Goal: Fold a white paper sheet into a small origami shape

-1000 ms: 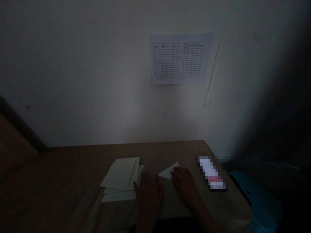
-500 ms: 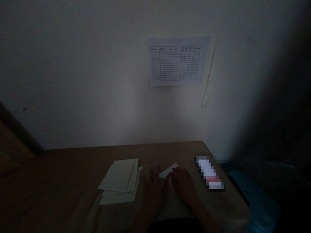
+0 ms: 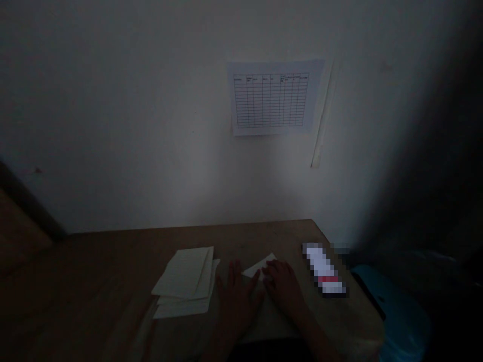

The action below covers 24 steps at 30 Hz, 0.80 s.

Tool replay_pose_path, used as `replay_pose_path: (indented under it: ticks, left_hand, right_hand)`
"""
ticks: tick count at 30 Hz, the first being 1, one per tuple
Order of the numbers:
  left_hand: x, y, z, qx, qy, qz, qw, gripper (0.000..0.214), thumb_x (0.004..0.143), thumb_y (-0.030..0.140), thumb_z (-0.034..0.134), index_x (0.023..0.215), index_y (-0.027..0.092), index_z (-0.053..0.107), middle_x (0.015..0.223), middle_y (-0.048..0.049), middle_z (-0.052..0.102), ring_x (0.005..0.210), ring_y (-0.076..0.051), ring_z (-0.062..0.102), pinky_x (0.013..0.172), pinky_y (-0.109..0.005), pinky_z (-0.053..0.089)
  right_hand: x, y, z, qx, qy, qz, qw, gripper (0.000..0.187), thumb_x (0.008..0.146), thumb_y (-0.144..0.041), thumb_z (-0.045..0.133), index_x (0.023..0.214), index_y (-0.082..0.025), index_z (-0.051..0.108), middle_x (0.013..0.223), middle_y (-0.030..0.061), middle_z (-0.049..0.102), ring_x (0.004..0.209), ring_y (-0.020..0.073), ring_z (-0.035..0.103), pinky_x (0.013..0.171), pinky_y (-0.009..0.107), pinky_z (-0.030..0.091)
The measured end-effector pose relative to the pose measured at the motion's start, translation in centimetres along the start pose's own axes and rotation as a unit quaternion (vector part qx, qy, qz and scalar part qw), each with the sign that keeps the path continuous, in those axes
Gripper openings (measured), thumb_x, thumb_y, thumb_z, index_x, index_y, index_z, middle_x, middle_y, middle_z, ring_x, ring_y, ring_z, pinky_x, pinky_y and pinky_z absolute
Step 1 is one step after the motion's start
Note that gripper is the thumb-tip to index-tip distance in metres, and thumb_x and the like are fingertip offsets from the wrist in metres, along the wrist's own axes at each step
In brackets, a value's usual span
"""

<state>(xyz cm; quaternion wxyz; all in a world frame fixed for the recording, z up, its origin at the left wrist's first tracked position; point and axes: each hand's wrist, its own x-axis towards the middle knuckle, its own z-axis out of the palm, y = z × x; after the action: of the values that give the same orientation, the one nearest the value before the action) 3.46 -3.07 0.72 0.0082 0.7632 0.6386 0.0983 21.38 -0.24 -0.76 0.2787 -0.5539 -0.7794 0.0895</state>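
A small piece of white folded paper [image 3: 252, 270] with a pointed left end lies on the table, partly hidden under my fingers. My right hand [image 3: 282, 285] is bent over its right part, fingertips pressing it against the tabletop. My left hand [image 3: 238, 292] rests flat with fingers spread, and its thumb reaches the paper's lower edge. Just left of that hand sits a loose stack of pale paper sheets [image 3: 184, 274], unevenly layered. The scene is dim, so the paper's exact folds cannot be made out.
The brown table [image 3: 121, 261] ends at a pale wall [image 3: 151, 125], which bears a printed grid sheet [image 3: 271, 100]. A blurred-out phone-like device [image 3: 324, 269] lies right of my hands, near the table's right edge. A blue object [image 3: 400, 311] stands beyond that edge.
My left hand has shifted slightly left, and its thumb has spread away from the right hand. A little more of the folded paper shows between the hands.
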Motion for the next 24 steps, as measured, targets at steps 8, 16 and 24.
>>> replay_pose_path:
  ticks: [8, 16, 24]
  left_hand:
    - [-0.9, -0.3, -1.4, 0.039, 0.027, -0.045, 0.998, 0.055, 0.088, 0.059, 0.052, 0.14, 0.043, 0.046, 0.159, -0.012, 0.03, 0.146, -0.045, 0.017, 0.108, -0.075, 0.003]
    - [-1.4, -1.8, -1.5, 0.069, 0.05, -0.066, 0.994, 0.05, 0.09, 0.053, 0.051, 0.138, 0.039, 0.051, 0.158, -0.0147, 0.031, 0.147, -0.042, 0.018, 0.106, -0.076, -0.002]
    - [-1.8, -2.3, -2.2, 0.099, 0.06, -0.083, 0.99, 0.047, 0.091, 0.049, 0.049, 0.134, 0.034, 0.057, 0.16, -0.0099, 0.026, 0.149, -0.04, 0.006, 0.105, -0.077, -0.004]
  right_hand:
    - [-0.2, -0.1, -0.1, -0.01, -0.002, -0.005, 1.0, 0.03, 0.091, -0.029, 0.053, 0.119, -0.029, 0.063, 0.13, 0.0035, 0.061, 0.124, 0.0249, 0.051, 0.112, 0.046, 0.03]
    - [-0.2, -0.1, -0.2, -0.001, -0.008, -0.002, 1.0, 0.03, 0.091, -0.028, 0.053, 0.12, -0.029, 0.063, 0.131, 0.0042, 0.06, 0.126, 0.0249, 0.049, 0.113, 0.047, 0.028]
    - [-0.2, -0.2, -0.2, 0.001, -0.001, 0.006, 1.0, 0.029, 0.09, -0.028, 0.056, 0.118, -0.03, 0.064, 0.129, 0.0036, 0.061, 0.123, 0.0243, 0.052, 0.111, 0.044, 0.03]
